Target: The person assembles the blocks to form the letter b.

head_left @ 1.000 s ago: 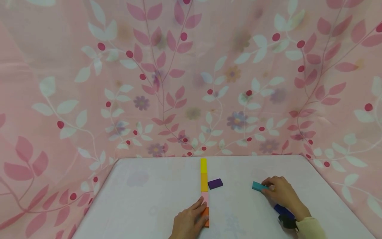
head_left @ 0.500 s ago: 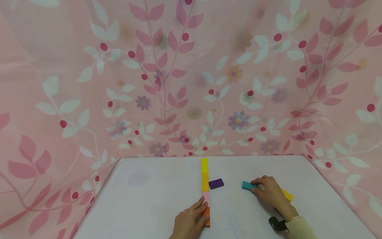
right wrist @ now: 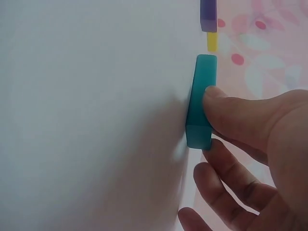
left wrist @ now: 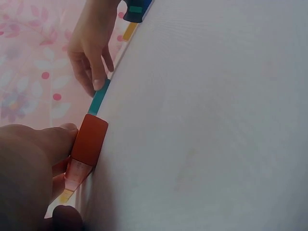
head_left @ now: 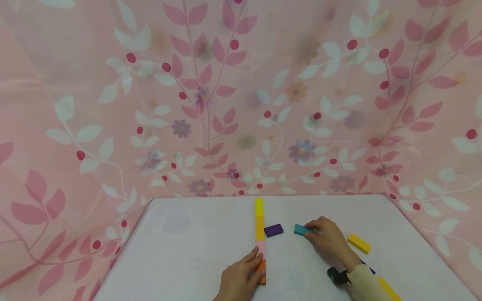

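Observation:
Pinched between the thumb and fingers of my right hand (head_left: pixel 326 237) is a teal block (right wrist: pixel 201 103), low over or on the white table. My left hand (head_left: pixel 241 278) rests against an orange block (left wrist: pixel 90 139) and a pink block (head_left: pixel 260 248), fingers fairly straight. These two lie end to end with an amber block (head_left: pixel 260 228) and a bright yellow block (head_left: pixel 259 207), forming a straight line going away from me. A purple block (head_left: pixel 274 230) lies tilted just right of the line, between it and the teal block.
Right of my right forearm lie a yellow block (head_left: pixel 359 243), part of a dark blue block (head_left: pixel 368 266) and another yellow block (head_left: pixel 389 288), partly behind the sleeve. A black wrist camera (head_left: pixel 337 276) hangs below the right wrist. Pink floral cloth (head_left: pixel 241 104) stands behind the table.
My right hand has carried the teal block leftward towards the purple block, uncovering the yellow blocks on the right. My left hand has stayed at the orange and pink blocks.

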Demonstrator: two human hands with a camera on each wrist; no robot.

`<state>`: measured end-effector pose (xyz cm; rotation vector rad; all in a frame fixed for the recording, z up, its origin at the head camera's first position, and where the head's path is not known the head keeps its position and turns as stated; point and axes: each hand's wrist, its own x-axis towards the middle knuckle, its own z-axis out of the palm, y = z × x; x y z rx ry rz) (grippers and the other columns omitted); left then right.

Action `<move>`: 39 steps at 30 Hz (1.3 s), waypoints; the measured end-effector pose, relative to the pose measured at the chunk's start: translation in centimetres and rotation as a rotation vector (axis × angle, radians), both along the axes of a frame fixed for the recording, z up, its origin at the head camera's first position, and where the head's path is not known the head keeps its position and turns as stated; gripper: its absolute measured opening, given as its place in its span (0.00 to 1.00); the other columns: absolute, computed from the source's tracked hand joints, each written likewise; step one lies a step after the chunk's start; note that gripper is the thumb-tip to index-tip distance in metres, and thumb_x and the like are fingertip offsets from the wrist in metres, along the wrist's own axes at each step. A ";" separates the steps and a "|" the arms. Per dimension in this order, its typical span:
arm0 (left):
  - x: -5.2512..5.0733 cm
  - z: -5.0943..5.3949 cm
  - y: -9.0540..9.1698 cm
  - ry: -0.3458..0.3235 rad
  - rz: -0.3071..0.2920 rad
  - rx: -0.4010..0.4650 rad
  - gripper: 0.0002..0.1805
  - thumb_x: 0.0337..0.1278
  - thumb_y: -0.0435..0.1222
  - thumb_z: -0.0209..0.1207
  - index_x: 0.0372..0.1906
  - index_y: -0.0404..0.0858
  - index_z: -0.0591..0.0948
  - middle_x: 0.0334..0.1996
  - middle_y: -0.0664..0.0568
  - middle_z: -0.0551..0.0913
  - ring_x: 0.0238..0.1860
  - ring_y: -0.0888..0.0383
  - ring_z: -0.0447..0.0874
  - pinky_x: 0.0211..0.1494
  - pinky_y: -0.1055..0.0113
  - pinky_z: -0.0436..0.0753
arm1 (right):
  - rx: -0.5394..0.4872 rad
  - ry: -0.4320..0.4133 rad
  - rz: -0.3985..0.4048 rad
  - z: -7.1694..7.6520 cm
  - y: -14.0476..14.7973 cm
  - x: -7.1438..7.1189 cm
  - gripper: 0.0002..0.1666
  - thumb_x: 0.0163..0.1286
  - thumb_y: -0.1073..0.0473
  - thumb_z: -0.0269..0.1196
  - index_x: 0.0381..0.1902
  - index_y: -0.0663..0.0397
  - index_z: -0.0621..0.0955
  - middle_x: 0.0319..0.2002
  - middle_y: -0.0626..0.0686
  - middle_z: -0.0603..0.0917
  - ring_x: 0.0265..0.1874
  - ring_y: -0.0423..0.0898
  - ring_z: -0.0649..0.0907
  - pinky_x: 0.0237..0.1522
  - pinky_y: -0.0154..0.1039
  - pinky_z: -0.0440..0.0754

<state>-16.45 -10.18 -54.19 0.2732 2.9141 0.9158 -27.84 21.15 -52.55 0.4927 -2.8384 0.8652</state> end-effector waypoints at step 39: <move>0.0 0.1 0.1 -0.011 -0.001 -0.014 0.30 0.68 0.59 0.65 0.70 0.54 0.82 0.75 0.64 0.76 0.65 0.46 0.86 0.51 0.41 0.88 | 0.004 -0.065 -0.001 0.2 -3.1 0.0 0.13 0.65 0.56 0.77 0.46 0.49 0.90 0.34 0.46 0.82 0.35 0.41 0.79 0.43 0.41 0.81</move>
